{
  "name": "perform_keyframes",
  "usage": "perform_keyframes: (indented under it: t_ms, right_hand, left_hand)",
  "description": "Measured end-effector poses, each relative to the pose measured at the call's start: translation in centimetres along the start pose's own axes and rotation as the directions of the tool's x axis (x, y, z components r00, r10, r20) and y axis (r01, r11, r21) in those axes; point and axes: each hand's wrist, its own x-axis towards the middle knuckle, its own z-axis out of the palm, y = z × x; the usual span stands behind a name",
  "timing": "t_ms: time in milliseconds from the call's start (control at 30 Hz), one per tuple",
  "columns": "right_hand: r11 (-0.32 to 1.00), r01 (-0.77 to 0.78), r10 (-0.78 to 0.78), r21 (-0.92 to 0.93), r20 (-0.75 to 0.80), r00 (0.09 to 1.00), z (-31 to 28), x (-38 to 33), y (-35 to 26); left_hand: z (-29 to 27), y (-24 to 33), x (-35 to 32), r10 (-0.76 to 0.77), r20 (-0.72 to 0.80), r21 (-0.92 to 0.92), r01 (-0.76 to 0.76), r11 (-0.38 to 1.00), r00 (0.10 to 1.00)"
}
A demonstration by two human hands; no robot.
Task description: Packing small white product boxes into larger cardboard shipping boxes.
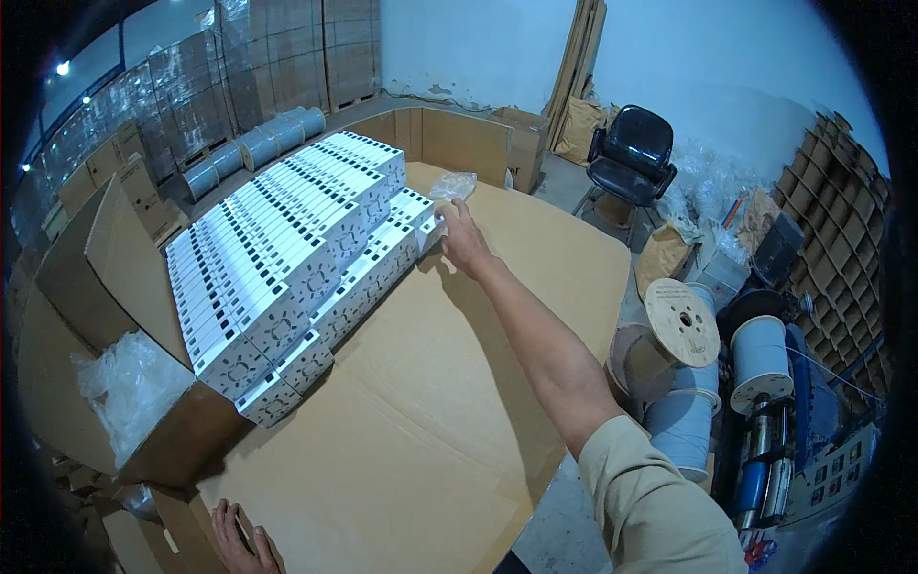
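White pieces [287,239], slotted and cut with dark holes, stand packed in a stack at ten o'clock from the middle of this scene; I make out two layers, but the pieces are too many and too fine to count. One white piece [429,232] at the far end, near twelve, meets the bent fingers of the right hand [466,239]; whether they grip it, I cannot tell. One left hand [244,545] lies open at seven o'clock, by the edge of the brown cardboard surface [440,450] beneath the stack.

One clear plastic bag [453,186] lies just past the right hand. At eight, one open carton [182,435] holds crumpled clear plastic [132,392]; its upright flap [134,258] walls off the stack's left side. One black chair [631,158] stands at two, at least three spools [762,354] around four. The right forearm [550,354] crosses above the cardboard.
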Motion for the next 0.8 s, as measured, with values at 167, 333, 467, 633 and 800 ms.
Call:
perform_keyframes:
  t_ms: [167,333,467,633,800]
  right_hand:
    - [0.748,-0.251,0.233,0.615,0.112,0.966,-0.5,-0.7,0.6]
    - [0.96,-0.033,0.041,0.279,-0.025,0.999,-2.1,-3.4,0.8]
    - [0.985,-0.033,0.055,0.171,-0.127,0.99,-4.6,-6.2,-3.1]
    - [0.973,-0.047,0.073,0.228,-0.108,0.991,-5.6,-11.1,-9.9]
    - [0.947,-0.023,0.044,0.32,-0.06,0.997,-6.7,-16.5,-18.6]
  left_hand:
    - [-0.2,0.1,-0.1,0.023,-0.027,0.0,-0.023,1.0,0.999]
    - [1.3,-1.0,0.3,-0.027,-0.039,-0.079,0.024,0.997,0.999]
    - [2.2,-0.6,0.5,-0.092,-0.112,-0.165,0.072,0.984,0.99]
    - [2.4,-1.7,0.7,-0.078,-0.13,-0.203,0.051,0.978,0.988]
    - [2.0,-1.1,1.0,-0.098,-0.168,-0.378,0.028,0.926,0.981]
